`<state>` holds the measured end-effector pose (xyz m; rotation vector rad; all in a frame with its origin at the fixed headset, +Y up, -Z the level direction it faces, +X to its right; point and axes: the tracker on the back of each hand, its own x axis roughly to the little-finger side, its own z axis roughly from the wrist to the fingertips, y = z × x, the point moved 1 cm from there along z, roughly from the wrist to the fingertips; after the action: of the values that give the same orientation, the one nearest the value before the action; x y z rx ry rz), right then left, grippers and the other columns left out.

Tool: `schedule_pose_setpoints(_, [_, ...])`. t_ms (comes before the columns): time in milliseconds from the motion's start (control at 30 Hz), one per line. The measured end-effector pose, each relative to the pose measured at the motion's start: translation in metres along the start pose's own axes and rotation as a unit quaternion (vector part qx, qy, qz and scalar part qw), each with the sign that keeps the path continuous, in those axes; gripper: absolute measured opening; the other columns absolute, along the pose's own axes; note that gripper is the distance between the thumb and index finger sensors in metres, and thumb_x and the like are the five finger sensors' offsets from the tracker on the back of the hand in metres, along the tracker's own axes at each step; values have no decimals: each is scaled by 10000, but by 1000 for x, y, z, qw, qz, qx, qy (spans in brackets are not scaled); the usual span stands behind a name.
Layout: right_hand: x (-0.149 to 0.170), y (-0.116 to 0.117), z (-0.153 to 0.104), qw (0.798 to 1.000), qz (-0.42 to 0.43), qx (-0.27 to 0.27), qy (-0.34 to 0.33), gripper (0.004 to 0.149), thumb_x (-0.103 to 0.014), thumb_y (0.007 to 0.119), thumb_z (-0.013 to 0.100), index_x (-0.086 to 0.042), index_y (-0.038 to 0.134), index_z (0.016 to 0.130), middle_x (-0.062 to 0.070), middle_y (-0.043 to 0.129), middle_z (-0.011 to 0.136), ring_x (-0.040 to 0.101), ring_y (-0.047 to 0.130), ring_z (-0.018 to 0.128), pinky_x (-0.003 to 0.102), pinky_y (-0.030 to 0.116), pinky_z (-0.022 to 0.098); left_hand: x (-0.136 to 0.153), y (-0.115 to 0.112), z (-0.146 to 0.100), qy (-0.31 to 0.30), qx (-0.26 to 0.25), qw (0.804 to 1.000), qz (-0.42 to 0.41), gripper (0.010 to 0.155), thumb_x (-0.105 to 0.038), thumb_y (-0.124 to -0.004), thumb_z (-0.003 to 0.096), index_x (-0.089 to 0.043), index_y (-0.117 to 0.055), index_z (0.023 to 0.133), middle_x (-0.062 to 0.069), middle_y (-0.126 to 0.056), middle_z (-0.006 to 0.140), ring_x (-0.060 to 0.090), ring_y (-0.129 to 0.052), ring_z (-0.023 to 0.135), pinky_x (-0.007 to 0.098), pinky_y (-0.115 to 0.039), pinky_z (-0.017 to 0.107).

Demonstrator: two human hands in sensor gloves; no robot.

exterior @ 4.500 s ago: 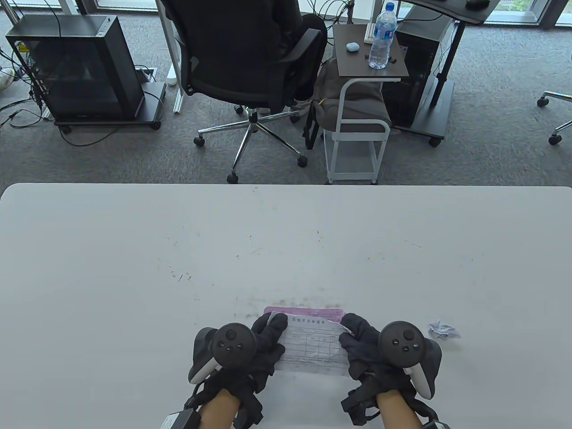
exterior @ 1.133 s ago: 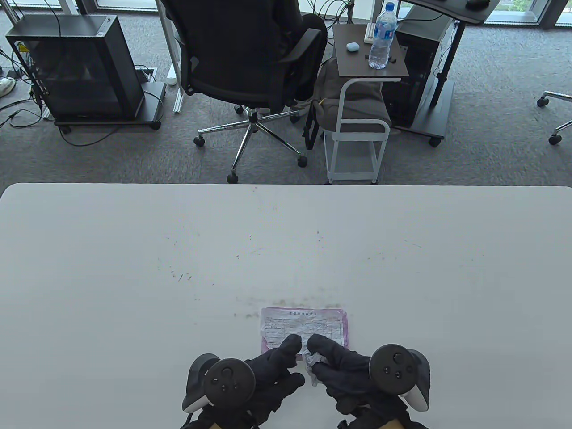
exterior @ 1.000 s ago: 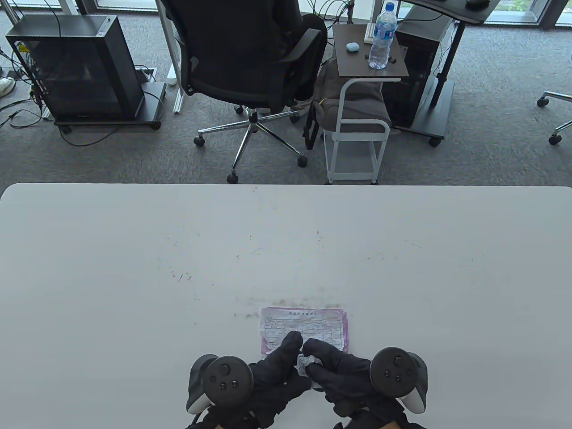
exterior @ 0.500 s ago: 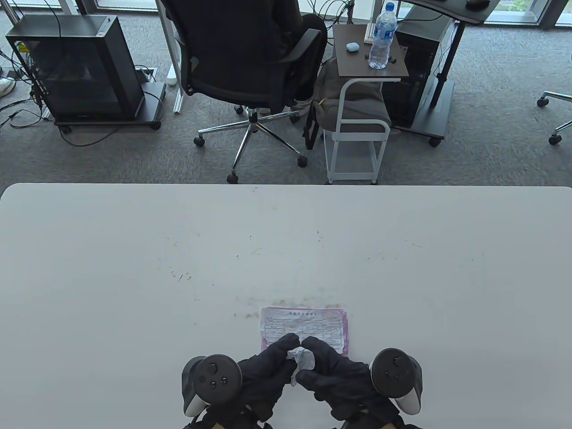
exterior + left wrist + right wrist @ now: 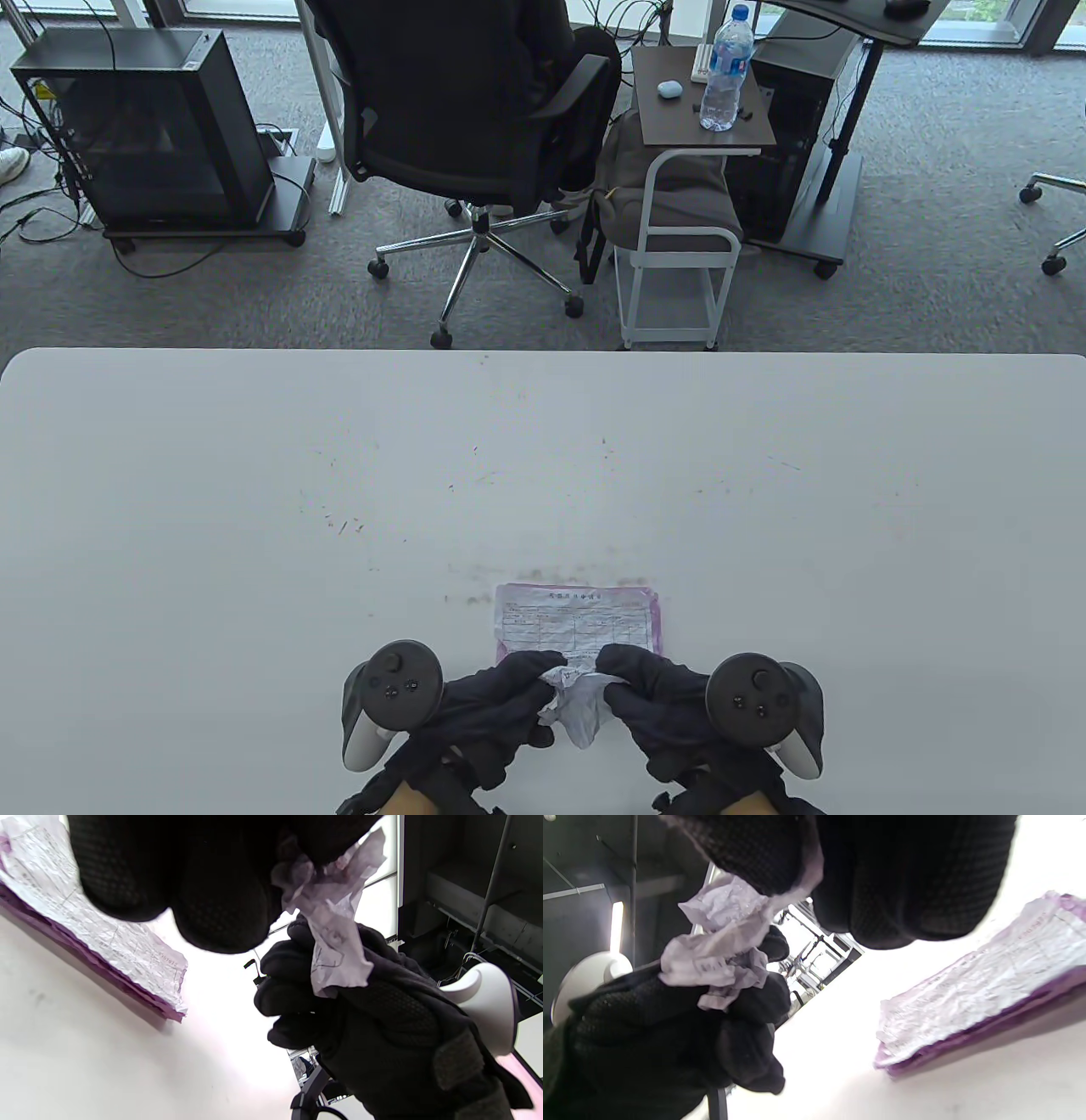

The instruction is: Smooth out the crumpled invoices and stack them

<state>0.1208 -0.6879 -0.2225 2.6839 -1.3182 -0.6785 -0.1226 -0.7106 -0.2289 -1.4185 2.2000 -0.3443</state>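
A crumpled white invoice (image 5: 577, 709) hangs between my two hands, held above the table near its front edge. My left hand (image 5: 509, 700) pinches its left side and my right hand (image 5: 649, 692) pinches its right side. It also shows in the left wrist view (image 5: 333, 921) and the right wrist view (image 5: 721, 938), partly opened. A stack of flattened invoices (image 5: 577, 620), white on top of pink sheets, lies flat on the white table (image 5: 254, 509) just beyond my hands. The stack also shows in the left wrist view (image 5: 85, 921) and the right wrist view (image 5: 980, 993).
Beyond the table's far edge stand a black office chair (image 5: 475, 110), a small side table (image 5: 700, 110) with a water bottle (image 5: 725, 68), and a black computer case (image 5: 144, 127) on the carpet.
Earlier both hands pressed a sheet flat on the stack while a crumpled ball lay to the right. Now both hands hold that ball and have pulled it wider apart over the last second.
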Motion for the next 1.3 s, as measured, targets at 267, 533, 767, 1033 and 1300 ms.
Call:
schedule_pose_setpoints(267, [-1, 9, 4, 992, 96, -41, -65, 753, -355, 857, 493, -49, 452, 1049, 327, 645, 1000, 460, 840, 737, 506, 830, 461, -11, -7, 0, -19, -1, 995, 93, 462, -265, -705, 590, 3, -743, 964, 169, -907, 730, 232, -1042, 437, 462, -891, 379])
schedule_pose_setpoints(533, [-1, 9, 4, 994, 93, -10, -63, 427, -209, 806, 521, -91, 713, 921, 194, 916, 699, 243, 970, 444, 375, 885, 301, 15, -14, 6, 7, 155, 974, -165, 464, -262, -667, 612, 25, -735, 970, 190, -886, 766, 278, -1021, 481, 511, -859, 425])
schedule_pose_setpoints(767, [-8, 1, -1, 998, 6, 44, -43, 431, -303, 865, 497, -46, 772, 831, 83, 963, 475, 137, 947, 234, 306, 868, 159, 20, -7, 3, 3, 90, 988, -126, 784, -565, -542, 607, -33, -355, 1151, 273, -405, 1107, 510, -693, 913, 623, -654, 638])
schedule_pose_setpoints(1033, [-27, 9, -3, 992, -109, 41, -39, 428, -306, 885, 485, -31, 797, 800, 74, 976, 425, 114, 952, 188, 290, 876, 126, -24, -16, 0, -86, 68, 984, 140, 1033, -579, -846, 483, -57, -239, 1136, 248, -295, 1129, 539, -619, 980, 686, -642, 626])
schedule_pose_setpoints(1300, [-16, -3, -1, 994, -108, 11, -31, 430, -277, 881, 482, -62, 782, 841, 92, 974, 514, 185, 975, 284, 344, 886, 203, -8, 0, 3, -13, 35, 992, 122, 485, -182, -813, 550, -40, -716, 1004, 184, -859, 838, 356, -1016, 618, 573, -819, 497])
